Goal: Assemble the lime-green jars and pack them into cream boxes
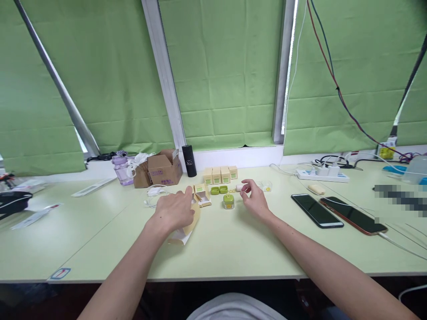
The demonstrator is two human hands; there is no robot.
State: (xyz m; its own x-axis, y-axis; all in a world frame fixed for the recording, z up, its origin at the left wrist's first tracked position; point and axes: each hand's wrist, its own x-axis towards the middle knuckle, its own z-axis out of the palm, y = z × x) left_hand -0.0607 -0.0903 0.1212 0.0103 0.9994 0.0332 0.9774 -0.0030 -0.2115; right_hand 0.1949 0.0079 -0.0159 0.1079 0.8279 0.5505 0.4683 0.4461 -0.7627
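Note:
My left hand [175,210] is closed over an opened cream paper box [191,226], fingers curled and their undersides hidden. A second opened box [202,195] lies just beyond it. My right hand [255,201] hovers with thumb and fingers curved and apart, holding nothing I can see. By its fingertips lies a small pale cylinder [239,188]. Between the hands stands a small green-topped clear container [228,202], with two green square trays [219,190] behind it. To the right of the cylinder is a clear case [267,186] with something yellow in it.
Several small cream boxes [216,175] stand in a row at the back. Further left are a black cylinder [189,161], a brown carton [164,167] and a purple bottle [122,169]. Two phones [316,210] and a power strip [322,176] with cables lie at right.

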